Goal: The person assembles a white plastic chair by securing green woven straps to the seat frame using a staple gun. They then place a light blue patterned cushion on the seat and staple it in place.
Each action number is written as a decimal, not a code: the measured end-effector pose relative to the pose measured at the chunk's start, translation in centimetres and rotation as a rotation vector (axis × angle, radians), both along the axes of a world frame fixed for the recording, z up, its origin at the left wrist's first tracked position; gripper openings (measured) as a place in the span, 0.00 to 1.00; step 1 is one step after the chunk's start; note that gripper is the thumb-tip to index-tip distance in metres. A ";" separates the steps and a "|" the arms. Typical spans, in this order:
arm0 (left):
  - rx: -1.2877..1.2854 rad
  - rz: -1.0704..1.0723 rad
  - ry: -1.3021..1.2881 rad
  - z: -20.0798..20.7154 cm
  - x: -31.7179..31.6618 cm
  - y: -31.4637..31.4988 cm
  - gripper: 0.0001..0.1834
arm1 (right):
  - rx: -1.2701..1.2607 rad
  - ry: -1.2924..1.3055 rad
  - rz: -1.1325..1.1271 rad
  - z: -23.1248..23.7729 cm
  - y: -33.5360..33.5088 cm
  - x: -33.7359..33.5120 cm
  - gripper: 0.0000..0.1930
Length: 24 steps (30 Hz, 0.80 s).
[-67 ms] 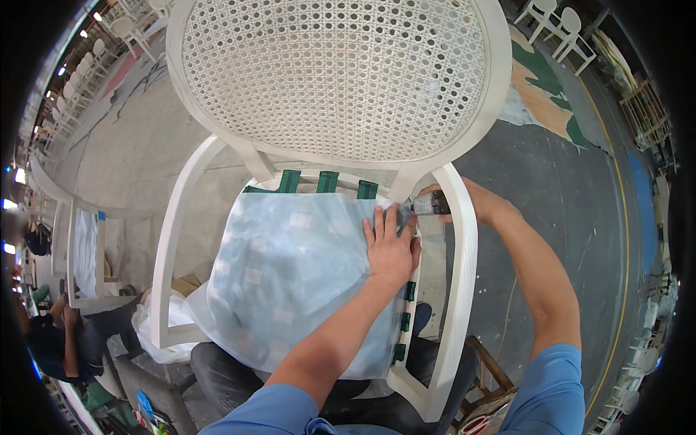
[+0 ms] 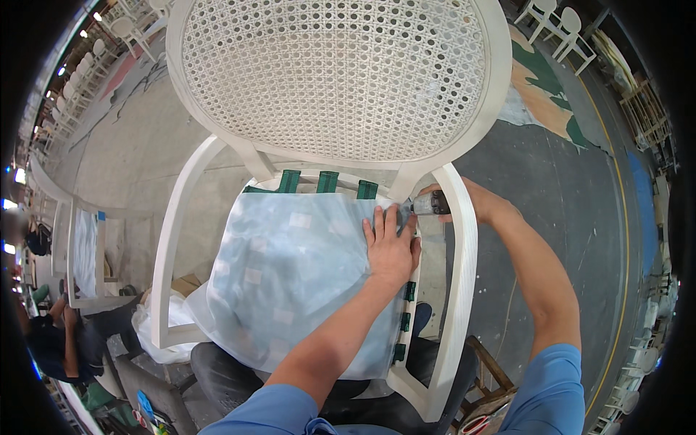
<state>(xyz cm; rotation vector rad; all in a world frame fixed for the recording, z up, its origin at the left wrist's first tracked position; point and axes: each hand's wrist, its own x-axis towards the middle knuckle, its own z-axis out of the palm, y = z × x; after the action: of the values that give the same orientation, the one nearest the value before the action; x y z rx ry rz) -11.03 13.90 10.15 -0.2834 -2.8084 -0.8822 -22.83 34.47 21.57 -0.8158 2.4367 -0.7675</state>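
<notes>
A white armchair with a round cane back [image 2: 326,87] stands before me, over my lap. Thin pale blue-white cloth [image 2: 290,268] covers its seat, and green webbing [image 2: 328,181] shows at the rear and right edges. My left hand [image 2: 391,250] lies flat with spread fingers on the cloth's far right corner. My right hand [image 2: 486,203] reaches around the outside of the right armrest [image 2: 465,268], which partly hides it. It grips a grey and black staple gun [image 2: 431,204], whose nose is at the seat's rear right corner, by my left fingertips.
At the far left a person [image 2: 61,341] sits by another white chair frame [image 2: 72,246]. White plastic [image 2: 163,326] hangs at the left. Scissors [image 2: 478,424] lie on a wooden stool [image 2: 493,370] at lower right. Rows of chairs [image 2: 80,72] line the back left.
</notes>
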 end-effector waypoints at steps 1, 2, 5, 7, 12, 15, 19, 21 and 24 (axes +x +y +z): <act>-0.008 -0.006 -0.015 0.0 0.0 0.0 0.28 | 0.005 -0.013 -0.013 0.0 0.0 0.0 0.35; -0.008 -0.008 -0.013 0.0 0.0 0.0 0.28 | 0.010 -0.027 -0.025 0.0 0.0 0.0 0.35; -0.014 -0.015 -0.003 0.0 0.0 0.2 0.29 | 0.003 -0.035 -0.035 -0.2 0.2 -0.2 0.35; -0.031 -0.006 0.013 -0.1 0.0 0.1 0.30 | 0.025 -0.198 -0.137 -0.3 -0.2 -0.9 0.36; 0.055 -0.017 0.017 1.4 1.6 -1.8 0.29 | 0.025 -0.453 -0.325 -0.4 -2.0 -1.3 0.41; 0.355 -0.231 0.033 5.1 8.5 -3.4 0.27 | -0.173 -0.648 -0.504 -2.8 2.4 0.0 0.42; 0.827 -0.153 -1.231 7.7 26.9 -13.4 0.16 | -0.068 -0.135 -0.238 -2.7 1.1 1.9 0.38; 1.144 0.514 -2.027 5.9 31.3 -16.6 0.20 | -0.112 -0.089 -0.364 -3.4 2.5 4.0 0.32; 1.590 0.889 -1.712 4.5 32.8 -17.9 0.25 | -0.246 -0.191 -0.708 -3.7 0.7 7.5 0.27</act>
<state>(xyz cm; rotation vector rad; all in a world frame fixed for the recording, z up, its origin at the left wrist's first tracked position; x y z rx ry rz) 21.76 -4.04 14.62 2.3932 -0.9394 -3.0970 -15.29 35.20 17.89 0.0846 2.4743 -1.3433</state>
